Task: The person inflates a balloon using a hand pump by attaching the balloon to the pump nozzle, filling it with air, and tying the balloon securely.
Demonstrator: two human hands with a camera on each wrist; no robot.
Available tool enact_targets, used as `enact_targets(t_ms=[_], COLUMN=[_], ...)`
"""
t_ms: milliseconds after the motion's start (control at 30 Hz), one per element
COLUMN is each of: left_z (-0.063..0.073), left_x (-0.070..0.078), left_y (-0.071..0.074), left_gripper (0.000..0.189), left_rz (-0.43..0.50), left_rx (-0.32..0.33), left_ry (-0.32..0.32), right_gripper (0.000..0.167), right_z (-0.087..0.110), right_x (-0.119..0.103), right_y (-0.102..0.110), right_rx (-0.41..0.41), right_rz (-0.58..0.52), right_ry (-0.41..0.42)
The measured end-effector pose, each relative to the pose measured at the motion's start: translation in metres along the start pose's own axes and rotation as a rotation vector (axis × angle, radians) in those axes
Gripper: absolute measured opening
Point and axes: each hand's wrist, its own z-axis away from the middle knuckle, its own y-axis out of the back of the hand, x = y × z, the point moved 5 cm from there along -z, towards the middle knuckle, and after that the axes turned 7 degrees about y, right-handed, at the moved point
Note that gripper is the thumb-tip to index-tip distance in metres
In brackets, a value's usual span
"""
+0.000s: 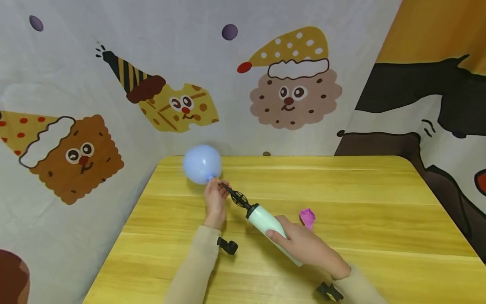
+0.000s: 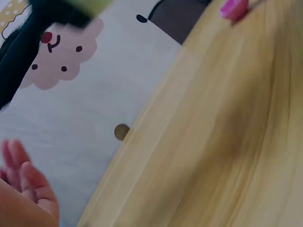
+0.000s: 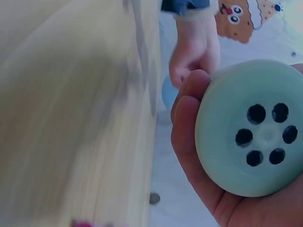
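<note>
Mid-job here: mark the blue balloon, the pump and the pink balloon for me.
Blue balloon [image 1: 201, 164]: head view, middle of its inflated body.
Pump [image 1: 266, 220]: head view, on its pale green barrel.
Pink balloon [image 1: 307, 217]: head view, on its uninflated body.

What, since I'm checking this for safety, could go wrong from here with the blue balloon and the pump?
The left grip holds the inflated blue balloon at its neck; if that slackens, air might escape.
The black nozzle of the mint-green balloon pump points toward that grip, so a slip could jab it or the balloon.
The uninflated pink balloon lies near the right grip and might get knocked aside.
</note>
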Motion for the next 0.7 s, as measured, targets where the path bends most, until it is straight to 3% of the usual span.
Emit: enact_targets(t_ms=[200, 400, 700], left_z=[0.000, 0.001, 0.004], left_x=[0.006, 0.009, 0.010], left_y=[0.000, -0.002, -0.003], left_gripper=[0.030, 0.032, 0.034], left_rz=[-0.257, -0.424, -0.658], left_rx=[-0.140, -0.241, -0.322], left_ry=[-0.037, -0.069, -0.136], right_gripper=[0.054, 0.061, 0.074], right_z=[0.015, 0.032, 0.051], right_x=[0.020, 0.047, 0.092], right_y=[0.025, 0.050, 0.086], right_rx=[0.075, 0.107, 0.170], right_rz=[-0.003, -0.035, 0.217], right_ry=[-0.066, -0.145, -0.231])
